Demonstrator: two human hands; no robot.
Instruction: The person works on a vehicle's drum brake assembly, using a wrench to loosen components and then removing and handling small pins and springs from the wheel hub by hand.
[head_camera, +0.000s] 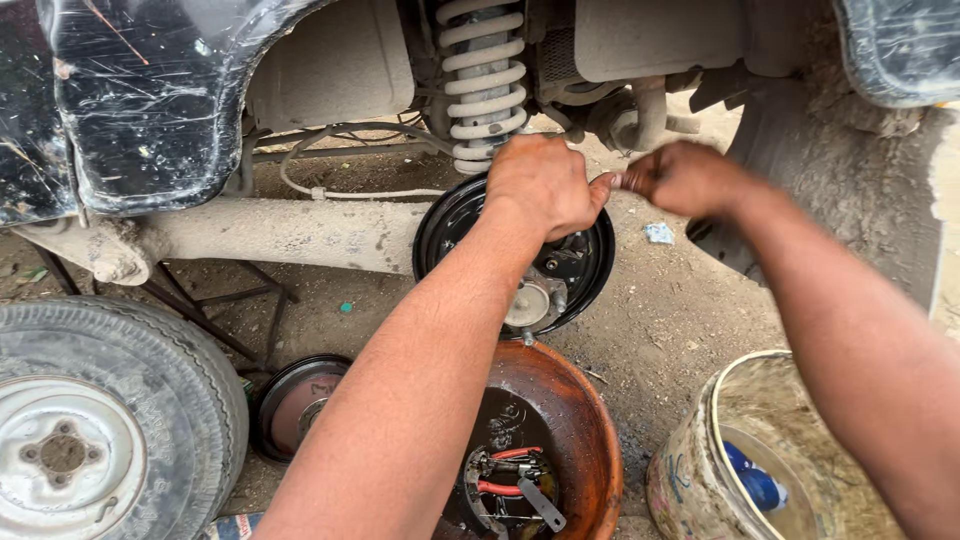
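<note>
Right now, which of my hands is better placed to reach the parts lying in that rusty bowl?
Probably the left hand: its forearm already passes right over the rusty bowl. The right hand is out beside the brake backing plate, pinching something small.

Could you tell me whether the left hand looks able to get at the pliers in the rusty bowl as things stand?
Probably yes: the bowl lies open just below the left hand, and the pliers lie uncovered inside.
</note>
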